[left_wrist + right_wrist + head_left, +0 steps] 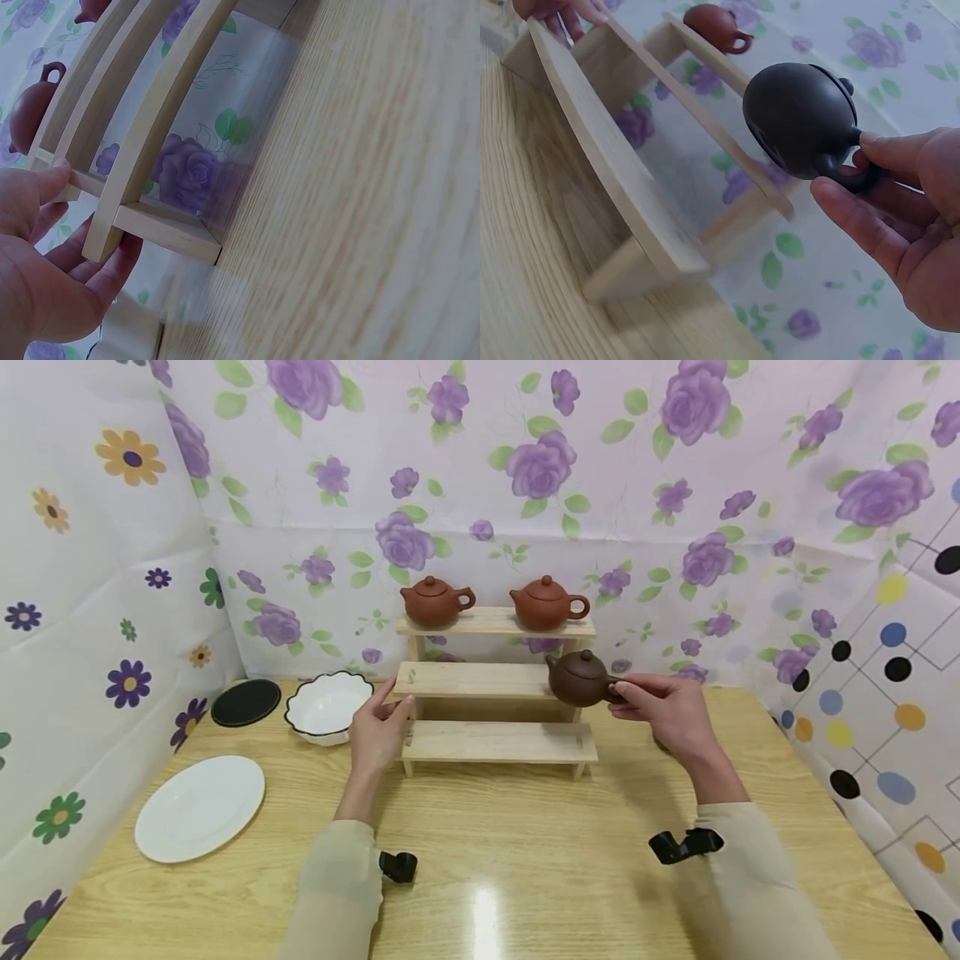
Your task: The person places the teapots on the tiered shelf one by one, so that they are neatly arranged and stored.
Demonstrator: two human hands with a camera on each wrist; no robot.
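Note:
My right hand point(667, 714) pinches the handle of a dark brown teapot point(581, 679), seen close up as a dark teapot point(799, 120) in the right wrist view. The teapot is upright at the right end of the middle tier of a wooden three-tier shelf point(480, 742); in the right wrist view it appears clear of the boards. At the shelf's left end, my left hand point(377, 732) holds the wood, thumb at the middle tier and fingers at the lowest board's end point(105, 240). On the top tier stand two reddish-brown teapots, one left point(431, 603) and one right point(547, 606).
Left of the shelf are a white scalloped bowl point(327, 704) with a dark rim, a black round coaster point(246, 702) and a white plate point(201, 810). A small dark thing point(660, 743) is mostly hidden behind my right wrist. Flowered cloth point(480, 485) hangs behind the table.

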